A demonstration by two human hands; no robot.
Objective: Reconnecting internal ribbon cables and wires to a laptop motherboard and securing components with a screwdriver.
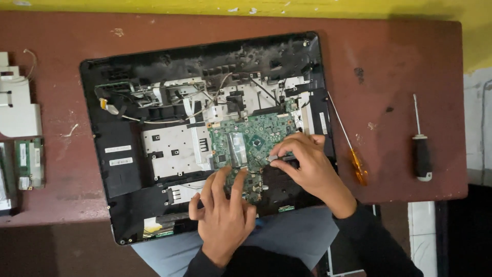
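Working on the green circuit board point(251, 141) inside an opened black laptop shell point(205, 133) on the reddish-brown tabletop point(400, 61).

Near the front edge, the left hand point(225, 215) rests with fingers spread on the board's lower part, while the right hand point(307, 164) pinches a small grey part point(273, 156) at the board's right side. Toward the right edge lie an orange-handled screwdriver point(359, 166) and, well apart, a black-handled screwdriver point(423, 156). Small green modules point(29, 163) sit at the left edge.
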